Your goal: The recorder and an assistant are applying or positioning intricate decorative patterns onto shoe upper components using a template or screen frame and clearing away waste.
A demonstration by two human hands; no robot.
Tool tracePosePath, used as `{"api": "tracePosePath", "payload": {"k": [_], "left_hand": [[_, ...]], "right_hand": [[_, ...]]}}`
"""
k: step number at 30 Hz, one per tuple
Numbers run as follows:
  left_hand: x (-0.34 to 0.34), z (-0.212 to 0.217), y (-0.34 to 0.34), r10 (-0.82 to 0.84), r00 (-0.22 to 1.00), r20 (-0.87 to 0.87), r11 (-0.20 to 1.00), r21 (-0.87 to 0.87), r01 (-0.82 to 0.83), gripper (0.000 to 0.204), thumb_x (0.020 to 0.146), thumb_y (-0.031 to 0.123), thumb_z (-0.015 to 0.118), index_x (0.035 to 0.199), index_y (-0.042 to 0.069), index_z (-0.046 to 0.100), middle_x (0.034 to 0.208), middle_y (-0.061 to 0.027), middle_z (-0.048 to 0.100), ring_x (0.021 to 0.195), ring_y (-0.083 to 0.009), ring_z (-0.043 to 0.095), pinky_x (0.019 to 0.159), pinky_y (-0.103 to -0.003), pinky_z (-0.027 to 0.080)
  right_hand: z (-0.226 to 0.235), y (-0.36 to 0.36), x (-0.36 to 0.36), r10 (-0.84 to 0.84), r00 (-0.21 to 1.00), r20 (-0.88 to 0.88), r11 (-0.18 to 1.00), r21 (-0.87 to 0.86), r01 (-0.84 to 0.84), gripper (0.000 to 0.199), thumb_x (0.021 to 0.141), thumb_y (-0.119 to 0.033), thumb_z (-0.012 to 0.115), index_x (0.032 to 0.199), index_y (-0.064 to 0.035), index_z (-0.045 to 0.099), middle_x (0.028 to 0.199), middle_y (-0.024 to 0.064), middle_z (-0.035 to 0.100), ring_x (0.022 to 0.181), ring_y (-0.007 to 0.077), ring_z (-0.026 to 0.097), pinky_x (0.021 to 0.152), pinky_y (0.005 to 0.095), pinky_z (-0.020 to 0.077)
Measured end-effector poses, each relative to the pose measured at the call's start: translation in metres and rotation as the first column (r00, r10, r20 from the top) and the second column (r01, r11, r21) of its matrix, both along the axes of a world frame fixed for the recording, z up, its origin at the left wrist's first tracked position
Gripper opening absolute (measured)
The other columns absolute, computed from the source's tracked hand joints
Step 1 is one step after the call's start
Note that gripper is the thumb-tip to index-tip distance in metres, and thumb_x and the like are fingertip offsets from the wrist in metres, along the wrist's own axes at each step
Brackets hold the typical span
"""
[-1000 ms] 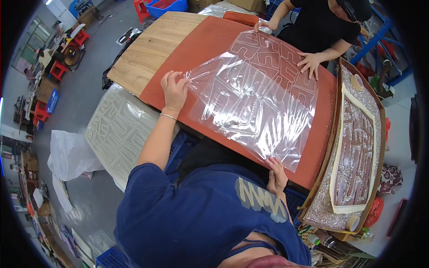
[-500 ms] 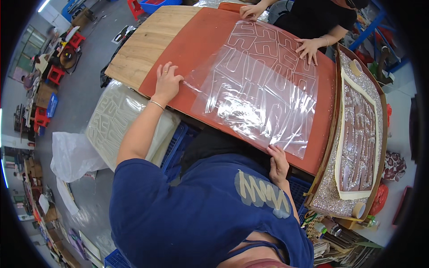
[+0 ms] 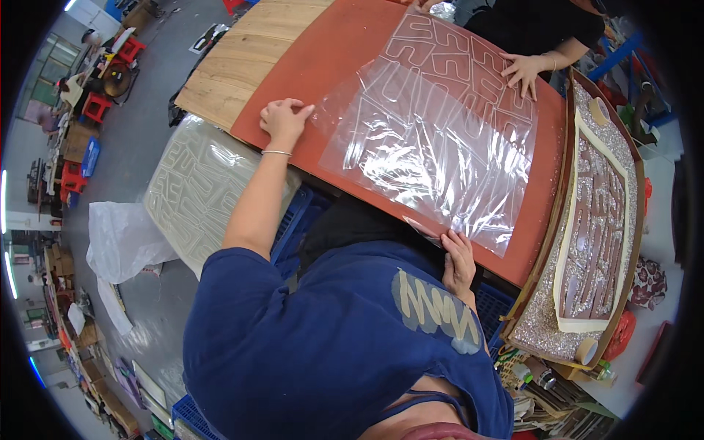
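A clear plastic film (image 3: 411, 169) lies wrinkled and shiny over the near part of a clear sheet with cut-out shapes (image 3: 440, 55), on a reddish-brown board (image 3: 308, 73). My left hand (image 3: 284, 121) is closed, its thumb and fingertips at the film's left corner. At the board's near edge, my right hand (image 3: 458, 260) has its fingers pressed together on the film's near edge. A bit of film hangs over the edge beside it. Across the board, another person's hand (image 3: 522, 73) rests spread on the sheet; their other hand (image 3: 424, 6) is partly out of view.
A wooden board (image 3: 235, 62) lies beyond the reddish one. Stacked clear patterned sheets (image 3: 198, 187) sit at left on blue crates (image 3: 293, 224). At right stands a tray of glittery material (image 3: 543, 315) with tape rolls (image 3: 587, 350). A plastic bag (image 3: 125, 242) lies on the floor.
The view has shifted slightly, so the boards sit higher and further right. My left hand has turned, its fingers more curled. Film now shows folded over the near edge beside my right hand.
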State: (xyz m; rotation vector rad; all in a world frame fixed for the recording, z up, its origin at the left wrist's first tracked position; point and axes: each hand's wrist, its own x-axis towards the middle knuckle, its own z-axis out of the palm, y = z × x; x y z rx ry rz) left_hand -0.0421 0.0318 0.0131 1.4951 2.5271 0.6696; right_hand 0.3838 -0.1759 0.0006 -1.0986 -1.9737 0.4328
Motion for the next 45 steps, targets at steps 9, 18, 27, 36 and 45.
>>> {"api": "tracePosePath", "payload": {"k": [9,18,27,36,45], "left_hand": [[0.033,0.037,-0.02,-0.335,0.901,-0.274,0.764,0.481,0.431,0.034,0.081,0.019,0.068,0.108,-0.001,0.063,0.112,-0.0209,0.06,0.107,-0.0359,0.055,0.092,-0.043,0.043],[0.261,0.081,-0.124,-0.97,0.237,-0.047,0.227,0.159,0.961,0.057,0.082,0.005,0.058,0.135,-0.003,0.04,0.13,-0.0228,0.051,0.122,-0.0397,0.048,0.101,-0.052,0.037],[0.254,0.108,-0.126,-0.838,0.393,-0.379,0.32,0.242,0.916,0.052,0.083,0.005,0.055,0.135,0.011,0.048,0.126,-0.0277,0.052,0.119,-0.0454,0.048,0.098,-0.053,0.041],[0.236,0.084,-0.132,-0.92,0.356,-0.163,0.293,0.316,0.902,0.058,0.085,-0.001,0.049,0.141,0.002,0.035,0.11,-0.0186,0.064,0.1,-0.0392,0.061,0.098,-0.049,0.042],[0.143,0.126,-0.135,-0.978,0.209,-0.014,0.209,0.034,0.977,0.042,0.084,0.002,0.055,0.126,0.009,0.055,0.112,-0.015,0.064,0.106,-0.0364,0.059,0.097,-0.046,0.045]], "right_hand": [[0.014,0.003,0.001,-0.046,0.983,-0.177,0.997,-0.064,0.035,0.03,0.087,0.007,0.05,0.113,-0.0002,0.061,0.113,0.0186,0.063,0.114,0.0314,0.058,0.102,0.0474,0.0383],[0.067,0.017,0.003,-0.048,0.993,-0.107,0.986,0.156,0.064,0.042,0.074,0.009,0.064,0.114,-0.0054,0.065,0.141,0.0279,0.037,0.114,0.0388,0.055,0.094,0.0412,0.0477],[0.035,0.175,0.115,-0.383,0.82,0.426,0.909,0.018,0.415,0.091,0.072,-0.018,0.077,0.148,-0.0204,0.027,0.155,0.0214,0.008,0.143,0.0394,0.009,0.113,0.0569,0.0088],[-0.014,0.197,0.127,-0.319,0.76,0.566,0.945,0.125,0.303,0.038,0.094,-0.023,0.051,0.131,-0.016,0.052,0.139,0.0158,0.045,0.131,0.038,0.038,0.11,0.0543,0.0253],[-0.002,0.128,0.059,-0.362,0.747,0.557,0.925,0.116,0.362,0.04,0.091,-0.016,0.05,0.129,-0.0068,0.052,0.13,0.0222,0.05,0.119,0.0434,0.047,0.102,0.0496,0.0361]]}}
